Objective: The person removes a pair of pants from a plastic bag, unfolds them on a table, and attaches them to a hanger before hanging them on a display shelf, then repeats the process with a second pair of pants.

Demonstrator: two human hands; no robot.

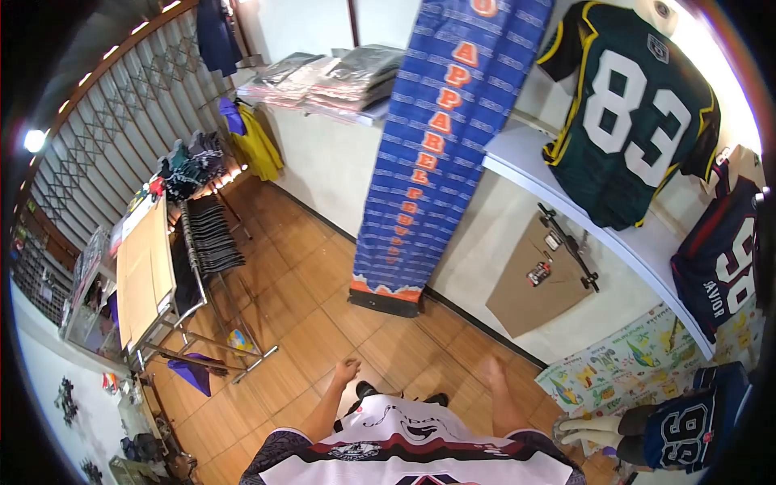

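Observation:
My left hand (347,371) hangs low in front of me with its fingers curled and nothing in it. My right hand (491,370) hangs beside it, also holding nothing, its fingers drawn together. Both are above the wooden floor (307,283), touching nothing. Below them I see my own black, white and maroon jersey (404,444) and my dark shoes (368,390). A tall blue banner (440,145) with orange letters stands against the wall straight ahead of my hands.
A green jersey numbered 83 (638,113) and a navy jersey (723,259) hang over a white shelf (525,158) at right. Folded packaged clothes (331,77) lie on a counter. A rack of dark garments (206,234) and a cardboard-topped table (144,267) stand at left.

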